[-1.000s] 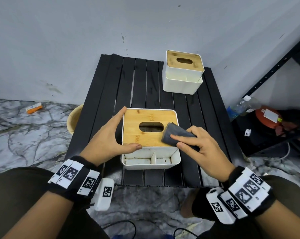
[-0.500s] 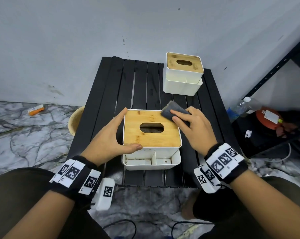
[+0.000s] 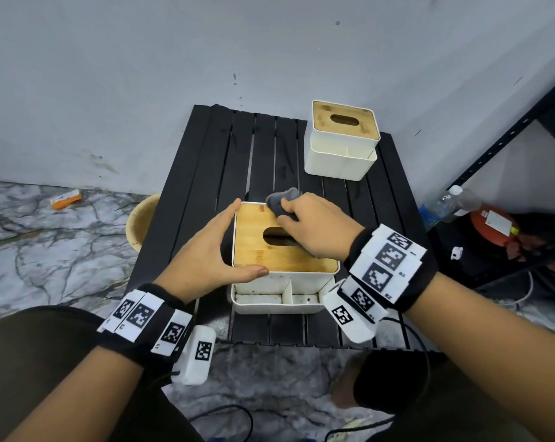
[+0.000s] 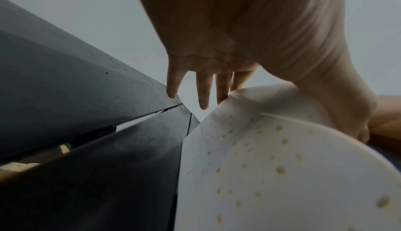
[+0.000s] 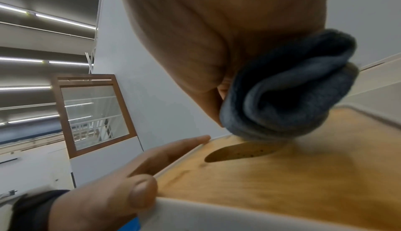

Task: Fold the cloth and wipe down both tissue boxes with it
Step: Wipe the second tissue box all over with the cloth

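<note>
The near tissue box is white with a bamboo lid and stands at the table's front middle. My right hand grips a folded grey cloth and presses it on the lid's far edge, behind the slot. In the right wrist view the cloth bulges from under my palm onto the lid. My left hand braces the box, straight fingers along its left wall and thumb on the lid's front edge. The second tissue box stands untouched at the far right.
The black slatted table stands against a grey wall. A beige basin sits on the floor at its left. Black shelving at the right holds a plastic bottle and a red object. Cables lie on the marble floor by my knees.
My right hand has slid the cloth from the lid's right side up to its far edge and leftward. The left hand and both boxes have stayed put.
</note>
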